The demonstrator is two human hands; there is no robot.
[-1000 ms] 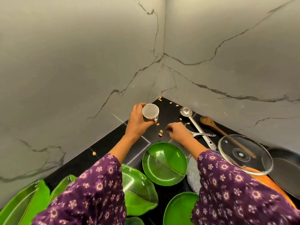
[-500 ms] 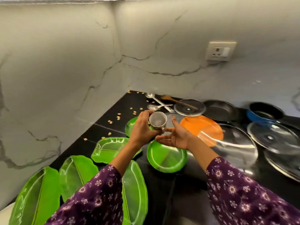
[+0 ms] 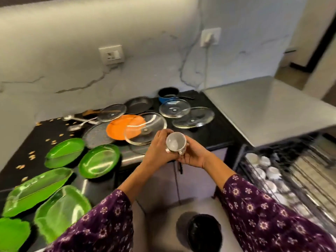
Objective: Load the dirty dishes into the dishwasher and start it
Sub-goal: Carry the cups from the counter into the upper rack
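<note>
Holding a white cup (image 3: 176, 145) at frame centre — left hand (image 3: 158, 150) and right hand (image 3: 193, 155) are both grasping it.

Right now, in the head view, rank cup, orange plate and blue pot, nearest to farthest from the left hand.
1. cup, gripped by the left hand.
2. orange plate, just beyond, to the left.
3. blue pot, farthest back.

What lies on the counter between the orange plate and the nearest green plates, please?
A grey textured plate lies there, its edge tucked under the orange plate, just beyond the two nearest green plates; the head view shows it.
</note>
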